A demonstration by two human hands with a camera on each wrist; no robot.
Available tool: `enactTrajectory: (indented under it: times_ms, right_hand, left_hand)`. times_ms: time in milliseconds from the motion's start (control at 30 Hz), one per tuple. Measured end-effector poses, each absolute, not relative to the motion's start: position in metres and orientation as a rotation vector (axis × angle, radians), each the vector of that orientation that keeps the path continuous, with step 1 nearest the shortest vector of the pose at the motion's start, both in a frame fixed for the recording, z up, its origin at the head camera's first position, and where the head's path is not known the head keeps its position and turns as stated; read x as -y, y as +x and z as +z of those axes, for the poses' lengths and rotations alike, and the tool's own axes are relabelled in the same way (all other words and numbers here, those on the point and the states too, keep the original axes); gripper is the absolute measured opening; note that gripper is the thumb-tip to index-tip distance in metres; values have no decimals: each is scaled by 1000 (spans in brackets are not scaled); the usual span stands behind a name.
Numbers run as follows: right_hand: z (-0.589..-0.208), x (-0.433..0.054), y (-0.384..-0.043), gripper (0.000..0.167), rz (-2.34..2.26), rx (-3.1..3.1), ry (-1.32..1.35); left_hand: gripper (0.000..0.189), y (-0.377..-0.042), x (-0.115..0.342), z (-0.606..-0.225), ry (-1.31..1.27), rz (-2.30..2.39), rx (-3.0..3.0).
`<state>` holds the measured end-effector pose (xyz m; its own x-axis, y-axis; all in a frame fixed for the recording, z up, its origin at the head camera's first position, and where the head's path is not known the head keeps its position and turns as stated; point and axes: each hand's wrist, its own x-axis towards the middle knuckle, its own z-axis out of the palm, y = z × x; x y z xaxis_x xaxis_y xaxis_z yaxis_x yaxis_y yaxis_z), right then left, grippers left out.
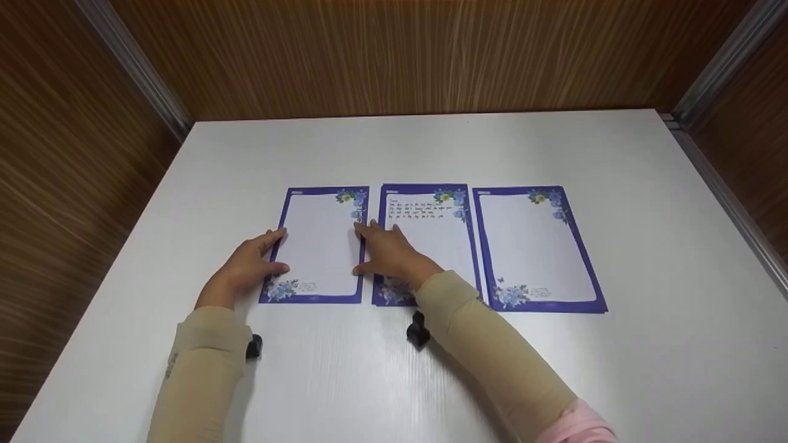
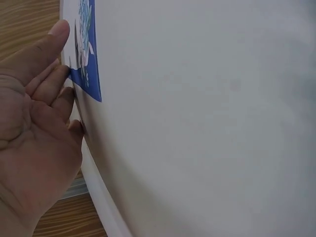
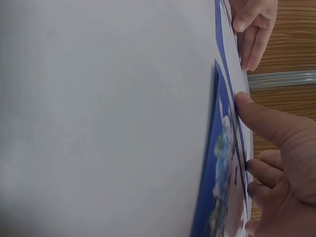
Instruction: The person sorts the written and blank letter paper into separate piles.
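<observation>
Three sheets of blue-bordered, flower-printed letter paper lie side by side on the white table. My left hand (image 1: 246, 264) touches the left edge of the leftmost sheet (image 1: 317, 246), whose writing area is blank. Its thumb lies over that edge, as the fingers rest farther up. On the same sheet's right edge are the thumb and forefinger of my right hand (image 1: 391, 252). That hand stretches over the middle sheets (image 1: 431, 237), which carry several handwritten lines at the top. In the right wrist view my right hand (image 3: 289, 158) has its thumb extended along the paper edge.
The right sheets (image 1: 535, 246), blank on top, lie beside the middle ones, with another edge peeking out underneath. Black wrist-camera pieces (image 1: 418, 332) show at both cuffs. Wood-grain panels (image 1: 394, 58) border the white table (image 1: 652, 258) at the back and sides.
</observation>
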<state>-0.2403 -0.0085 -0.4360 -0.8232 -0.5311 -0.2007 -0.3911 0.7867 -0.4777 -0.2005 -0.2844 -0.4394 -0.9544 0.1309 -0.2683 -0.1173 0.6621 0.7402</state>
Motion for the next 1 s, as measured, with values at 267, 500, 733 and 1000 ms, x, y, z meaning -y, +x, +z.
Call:
enactTrajectory:
  times_ms: [267,500,733,1000]
  right_hand:
    - [-434,10,-239,83,-536,-2655,-687]
    - [-432,12,-238,79,-480,-2667,-700]
    - [-433,14,-239,77,-425,-2675,-701]
    - [-431,17,-238,71,-406,-2693,-721]
  left_hand:
    - [75,-201,277,-439,-20,1079,-2608]
    - [73,-199,275,-437,-53,1032,-2611]
    - [72,-196,274,-434,-73,1033,-2610]
    - [66,-196,275,-432,-81,1048,-2622]
